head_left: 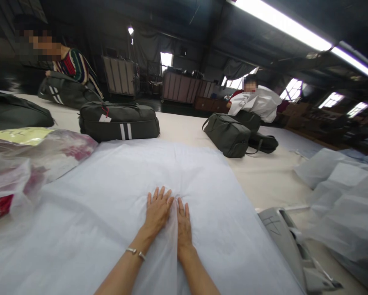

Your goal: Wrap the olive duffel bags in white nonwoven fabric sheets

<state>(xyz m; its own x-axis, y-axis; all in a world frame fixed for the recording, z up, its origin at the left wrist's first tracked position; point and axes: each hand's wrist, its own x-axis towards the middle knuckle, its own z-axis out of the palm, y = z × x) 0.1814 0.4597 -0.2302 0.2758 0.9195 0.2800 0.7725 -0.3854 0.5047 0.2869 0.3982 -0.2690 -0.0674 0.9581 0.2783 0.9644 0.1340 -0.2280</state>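
Head view shows both hands pressed flat and open, side by side, on a large white sheet point(116, 192) spread over the table point(264, 180): the left hand point(157, 211) with fingers spread, the right hand point(183, 221) just beside it, a raised fold of the sheet running between them, neither gripping anything. Beyond the sheet's far edge lies a dark bag with two white stripes point(119, 121), and off its right edge a heap of more white sheets point(340, 196). The sheet looks thin, light, soft and easily creased, so it is probably best taken at an edge or corner, or at the pinched fold.
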